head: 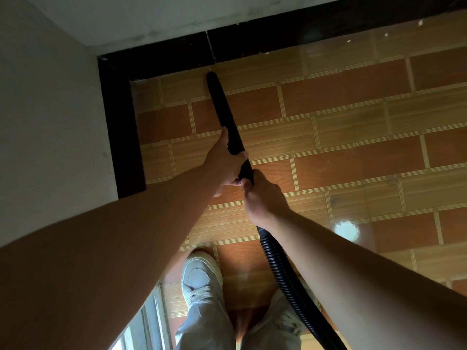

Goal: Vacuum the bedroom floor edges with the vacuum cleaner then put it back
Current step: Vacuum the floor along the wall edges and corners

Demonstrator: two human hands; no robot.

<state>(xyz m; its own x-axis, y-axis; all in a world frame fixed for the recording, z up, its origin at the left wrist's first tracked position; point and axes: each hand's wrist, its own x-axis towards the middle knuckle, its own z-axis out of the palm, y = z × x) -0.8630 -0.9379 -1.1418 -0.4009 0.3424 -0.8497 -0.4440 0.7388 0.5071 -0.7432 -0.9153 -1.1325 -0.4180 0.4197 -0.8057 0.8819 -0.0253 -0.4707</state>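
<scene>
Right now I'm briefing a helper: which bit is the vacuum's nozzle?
Find the black skirting along the far wall. The nozzle is the rounded tip meeting it, on the rigid black tube; unlike the ribbed hose, it is smooth.

You hold a vacuum wand to the floor edge with both hands.
Your left hand grips the black wand ahead of your right hand; its tip meets the dark skirting near a corner. The ribbed hose trails back past your white shoes on brown tiles.
</scene>
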